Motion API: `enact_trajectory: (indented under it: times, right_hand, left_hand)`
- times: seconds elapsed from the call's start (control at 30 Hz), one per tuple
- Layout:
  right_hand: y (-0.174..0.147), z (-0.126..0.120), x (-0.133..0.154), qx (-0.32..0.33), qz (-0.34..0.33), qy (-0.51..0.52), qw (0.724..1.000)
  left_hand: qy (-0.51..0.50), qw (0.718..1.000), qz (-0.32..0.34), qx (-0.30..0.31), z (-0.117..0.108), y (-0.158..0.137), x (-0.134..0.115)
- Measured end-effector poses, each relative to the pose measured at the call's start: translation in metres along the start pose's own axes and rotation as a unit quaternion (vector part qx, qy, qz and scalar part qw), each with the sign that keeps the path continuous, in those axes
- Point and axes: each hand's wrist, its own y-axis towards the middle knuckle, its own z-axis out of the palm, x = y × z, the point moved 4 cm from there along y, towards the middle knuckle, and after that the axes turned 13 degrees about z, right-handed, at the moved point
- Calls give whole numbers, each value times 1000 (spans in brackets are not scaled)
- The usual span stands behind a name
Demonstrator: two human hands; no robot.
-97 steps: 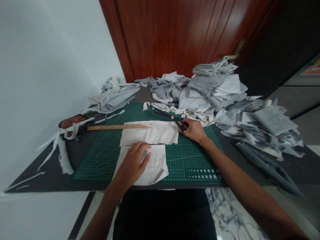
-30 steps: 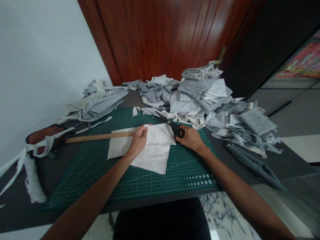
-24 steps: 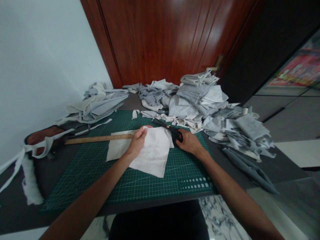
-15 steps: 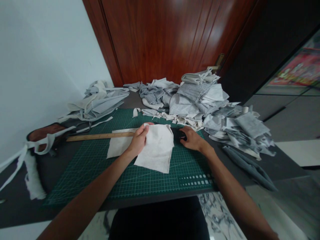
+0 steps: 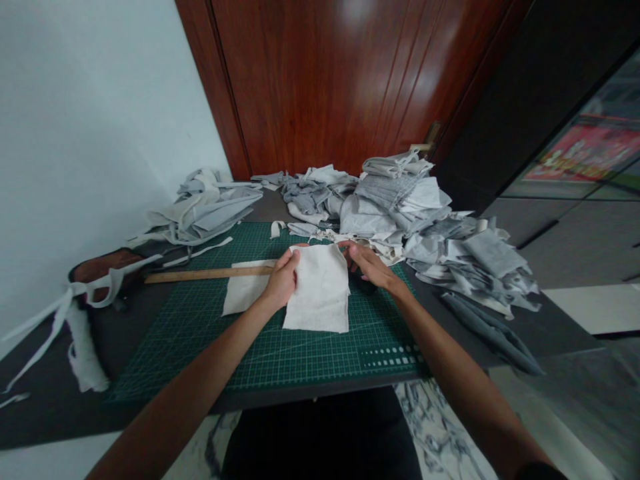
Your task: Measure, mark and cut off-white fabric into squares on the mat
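Observation:
A piece of white cloth (image 5: 318,290) hangs flat and roughly upright over the green cutting mat (image 5: 200,347). My left hand (image 5: 283,279) is closed on its upper left edge, thumb in front. At the upper right corner, the fingertips of my right hand (image 5: 367,263) pinch the cloth. Just under that hand is a dark object (image 5: 369,287), mostly hidden, its kind unclear. A second white cloth piece (image 5: 244,293) lies on the mat behind my left hand, with a wooden ruler (image 5: 200,274) across its upper part.
Stacked grey and white cloth (image 5: 385,193) stands at the back, with loose scraps (image 5: 470,257) to its right. More strips (image 5: 200,207) are heaped at the back left. A brown pouch (image 5: 105,270) and a white roll (image 5: 86,350) lie at left. A wooden door (image 5: 320,80) is behind the table.
My right hand has moved up and left from beside the dark object to the cloth's upper right corner. The held cloth now hangs straighter. The view has shifted slightly.

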Motion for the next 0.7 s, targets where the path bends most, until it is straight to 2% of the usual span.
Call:
enact_trajectory:
  times: [0.1,0.2,0.3,0.47,0.7]
  right_hand:
    - [21,18,13,-28,-49,-2,998]
    - [32,27,9,-71,-51,65,994]
    - [30,30,-1,-126,-44,104,986]
    - [20,33,-9,-164,-29,123,978]
    - [19,30,-13,-211,-14,142,967]
  left_hand:
    - [-10,1000,8,1,0,1,-4]
    - [3,1000,12,5,-2,2,-5]
    - [22,999,10,36,0,0,-3]
    - [74,991,15,108,4,-6,8]
    - [100,990,20,94,0,-6,14]
